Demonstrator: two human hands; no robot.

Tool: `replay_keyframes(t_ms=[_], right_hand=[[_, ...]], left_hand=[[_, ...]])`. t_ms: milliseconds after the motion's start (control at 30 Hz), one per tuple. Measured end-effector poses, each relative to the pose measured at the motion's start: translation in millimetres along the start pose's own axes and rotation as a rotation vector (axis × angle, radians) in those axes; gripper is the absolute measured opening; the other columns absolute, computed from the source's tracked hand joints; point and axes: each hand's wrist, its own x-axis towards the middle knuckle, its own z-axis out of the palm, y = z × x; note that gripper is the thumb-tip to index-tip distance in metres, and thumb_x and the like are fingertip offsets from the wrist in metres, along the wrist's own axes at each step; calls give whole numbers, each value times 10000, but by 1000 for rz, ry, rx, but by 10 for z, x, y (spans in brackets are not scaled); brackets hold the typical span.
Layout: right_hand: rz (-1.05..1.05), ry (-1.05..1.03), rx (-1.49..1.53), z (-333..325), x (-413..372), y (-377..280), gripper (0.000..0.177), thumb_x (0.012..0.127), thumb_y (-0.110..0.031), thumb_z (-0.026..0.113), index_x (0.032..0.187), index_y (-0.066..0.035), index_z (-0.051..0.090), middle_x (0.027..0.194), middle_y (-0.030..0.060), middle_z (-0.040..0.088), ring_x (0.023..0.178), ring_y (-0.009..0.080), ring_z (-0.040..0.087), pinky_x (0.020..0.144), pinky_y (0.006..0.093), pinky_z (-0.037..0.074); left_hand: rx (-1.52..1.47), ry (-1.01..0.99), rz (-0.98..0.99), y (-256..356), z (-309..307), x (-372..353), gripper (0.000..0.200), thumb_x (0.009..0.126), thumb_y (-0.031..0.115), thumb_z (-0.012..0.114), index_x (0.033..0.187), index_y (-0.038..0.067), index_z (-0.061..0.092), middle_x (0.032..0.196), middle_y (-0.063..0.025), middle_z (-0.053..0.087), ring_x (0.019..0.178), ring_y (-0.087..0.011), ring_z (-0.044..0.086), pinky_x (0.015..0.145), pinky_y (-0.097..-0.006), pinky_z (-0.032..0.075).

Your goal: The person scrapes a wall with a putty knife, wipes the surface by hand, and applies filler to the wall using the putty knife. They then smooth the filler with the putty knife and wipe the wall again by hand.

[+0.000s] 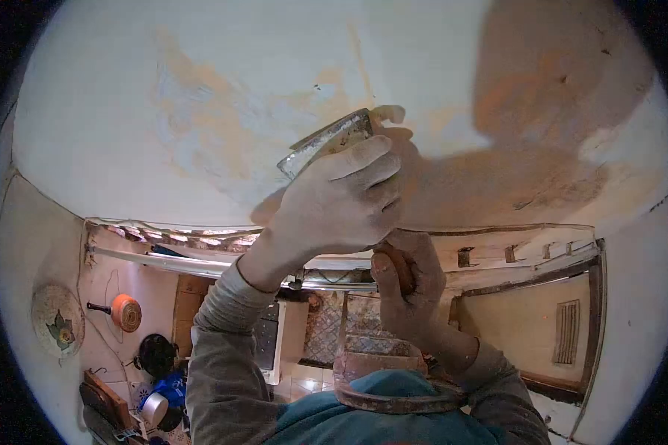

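My left hand (341,196) is raised against a pale plaster surface (438,52), its fingers curled over the back of a wide putty knife (315,152). The metal blade is smeared and its broad edge faces up and left, close to the surface. Just below and to the right, my right hand (419,289) is closed around a rounded brown handle (402,268). This handle lines up with the blade, though my left hand hides where they join. Orange and whitish patches (208,96) mark the plaster beyond the blade.
Below runs a ledge with a pale pipe (163,258). An orange pan (126,313), a dark pan (156,354) and a woven plate (57,321) hang at left. A stove (267,337) stands lower down. At right is a framed opening (531,319). Shadows fall across the plaster.
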Motion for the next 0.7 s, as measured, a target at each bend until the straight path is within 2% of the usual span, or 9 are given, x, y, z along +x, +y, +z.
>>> replay_keyframes(t_ms=[100,433,633,700], right_hand=[[24,12,9,18,15,-24,200,960,-129,604,1143,-57,565,846,105,661,670,144,636,609,300,498],[112,8,57,73,32,6,187,962,-127,610,1131,-56,573,824,89,654,624,122,594,568,285,465],[46,63,78,163,21,65,184,968,-119,602,1131,-44,564,873,92,631,719,104,579,613,264,461],[145,47,194,184,13,44,194,966,-115,605,1137,-38,557,903,97,623,762,111,580,639,259,464]], left_hand=[[-8,104,21,-32,45,20,142,472,197,578,593,123,575,704,22,560,870,-186,604,905,-386,510],[-65,68,35,-93,90,-1,128,461,170,582,579,119,572,701,27,559,871,-186,599,879,-375,490],[-22,56,75,-138,64,28,162,461,157,604,612,104,622,743,32,603,874,-185,594,862,-352,488],[-38,17,78,-159,6,28,152,473,164,608,612,106,626,754,31,616,894,-185,594,872,-346,487]])
